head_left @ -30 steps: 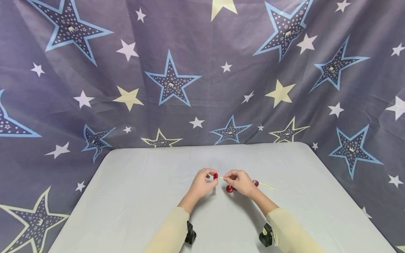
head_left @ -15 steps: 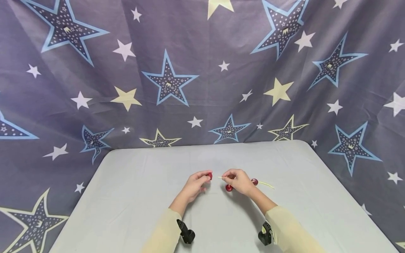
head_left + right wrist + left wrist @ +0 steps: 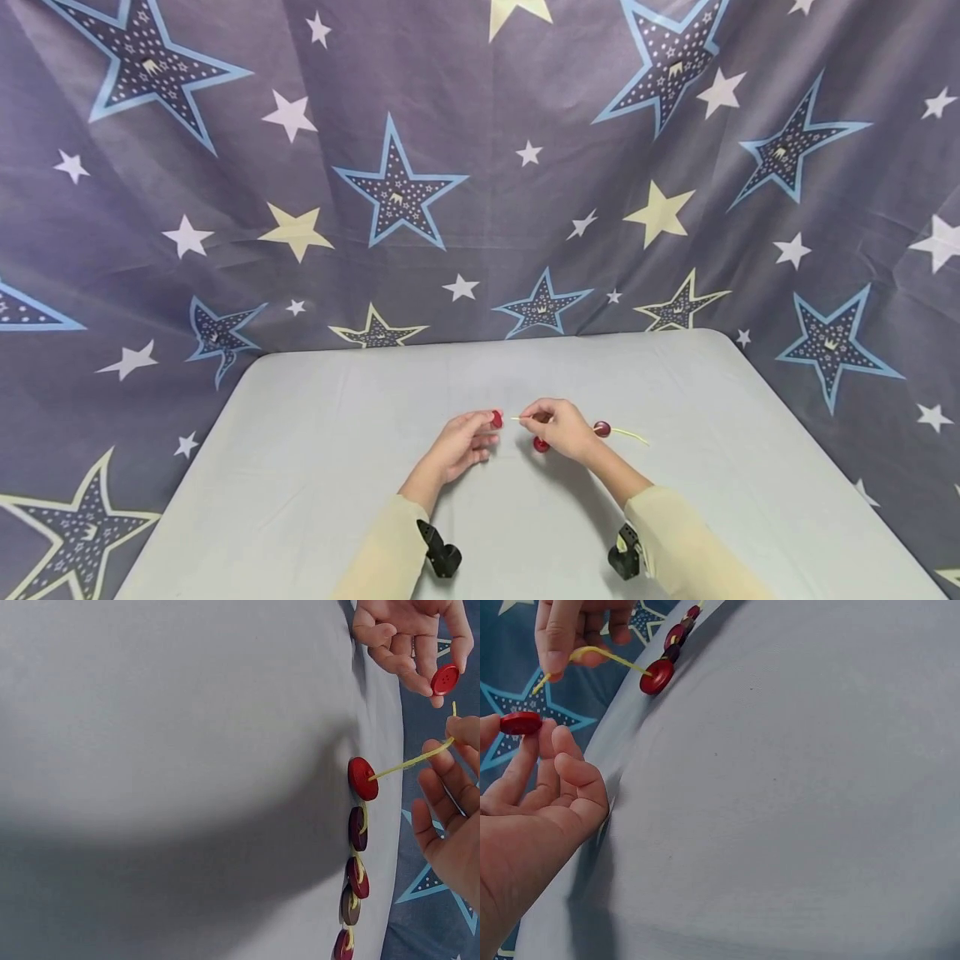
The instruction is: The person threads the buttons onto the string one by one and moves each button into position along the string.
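Observation:
Between thumb and fingertip, my left hand (image 3: 455, 447) pinches a red button (image 3: 445, 679) by its rim; small holes show in its face. Facing it, my right hand (image 3: 561, 431) pinches a yellow string (image 3: 615, 657) near its end, and a short tip sticks out toward the button. String tip and button are apart. Threaded on the same string are several buttons: a bright red one (image 3: 363, 778) nearest the right hand, then a dark purple one (image 3: 358, 829), a dark red one (image 3: 358, 877) and a brownish one (image 3: 350, 906). They lie in a row on the table.
A pale grey cloth covers the table (image 3: 322, 467). Behind it hangs a dark curtain (image 3: 480, 208) with a star pattern. The string's far tail (image 3: 630, 436) lies to the right of the right hand. A black camera sits on each wrist.
My left hand has drawn back leftward with the red button, away from the string tip, and its lower fingers have spread. The right hand stays nearly in place, still pinching the string.

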{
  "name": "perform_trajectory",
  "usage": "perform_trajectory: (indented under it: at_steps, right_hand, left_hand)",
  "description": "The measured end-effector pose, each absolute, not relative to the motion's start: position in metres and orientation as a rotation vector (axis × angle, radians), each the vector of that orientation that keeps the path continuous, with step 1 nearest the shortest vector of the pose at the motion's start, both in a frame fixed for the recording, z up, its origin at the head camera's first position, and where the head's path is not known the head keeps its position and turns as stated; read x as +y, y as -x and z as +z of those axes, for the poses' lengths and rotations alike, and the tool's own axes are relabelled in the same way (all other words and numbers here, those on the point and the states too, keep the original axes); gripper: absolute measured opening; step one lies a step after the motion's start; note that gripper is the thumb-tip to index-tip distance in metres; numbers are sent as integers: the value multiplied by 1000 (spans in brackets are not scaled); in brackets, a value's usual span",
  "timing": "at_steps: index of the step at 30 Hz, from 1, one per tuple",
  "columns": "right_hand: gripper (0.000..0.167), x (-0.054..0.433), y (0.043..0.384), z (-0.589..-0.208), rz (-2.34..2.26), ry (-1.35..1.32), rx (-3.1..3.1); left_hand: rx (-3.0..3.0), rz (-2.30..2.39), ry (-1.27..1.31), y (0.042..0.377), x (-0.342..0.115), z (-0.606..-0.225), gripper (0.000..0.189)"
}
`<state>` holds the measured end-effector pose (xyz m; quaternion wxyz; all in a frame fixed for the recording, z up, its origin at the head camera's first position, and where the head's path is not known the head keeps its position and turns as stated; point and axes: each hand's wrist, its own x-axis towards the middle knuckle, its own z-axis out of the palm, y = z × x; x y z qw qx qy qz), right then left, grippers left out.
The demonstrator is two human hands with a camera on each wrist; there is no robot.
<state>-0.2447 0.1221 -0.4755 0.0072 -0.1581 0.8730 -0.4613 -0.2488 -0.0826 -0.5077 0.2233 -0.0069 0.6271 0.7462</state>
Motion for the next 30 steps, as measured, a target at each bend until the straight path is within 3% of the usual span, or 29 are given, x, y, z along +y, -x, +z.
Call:
perform_trajectory:
  at_steps: [30]
  right_hand:
    - [8,115,245,-475,-1375,539,2762]
  left_hand:
    - [1797,2016,-52,247,-77,-512,38]
